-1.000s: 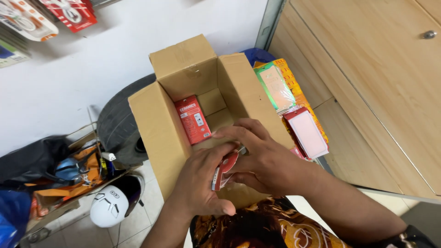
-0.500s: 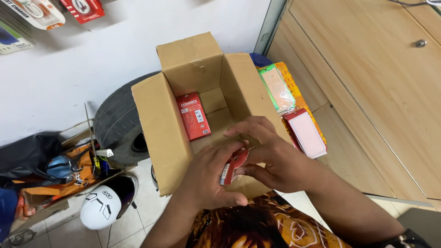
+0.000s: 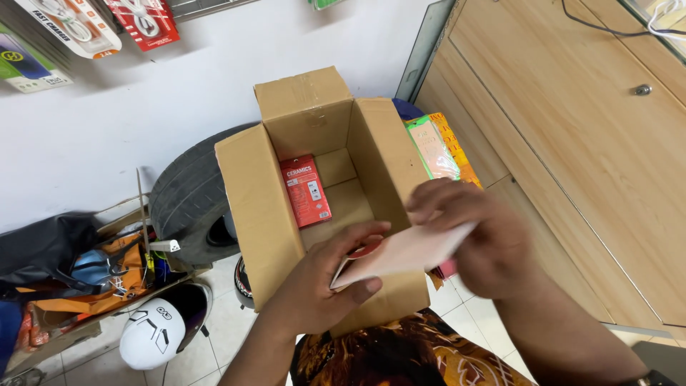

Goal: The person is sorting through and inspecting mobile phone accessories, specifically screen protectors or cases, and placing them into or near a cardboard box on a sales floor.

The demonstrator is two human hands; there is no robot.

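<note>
An open brown cardboard box [image 3: 257,214] rests on my lap, flaps up. Inside it a flat red packet [image 3: 305,190] leans against the left wall. My left hand [image 3: 321,286] and my right hand [image 3: 486,243] together hold a flat pale pink packet [image 3: 404,254] over the box's near edge; the left grips its lower left end, the right its upper right end. A bit of red shows under the packet by my left fingers.
Colourful flat packets [image 3: 436,146] are stacked to the right of the box against a wooden cabinet [image 3: 586,143]. A black tyre [image 3: 186,193] stands behind the box. A white helmet [image 3: 153,332] and bags lie on the tiled floor at left. Packaged goods hang on the wall.
The small red packet between my hands has given way to a wider pale pink packet. My right hand moved right and up. The view has shifted slightly.
</note>
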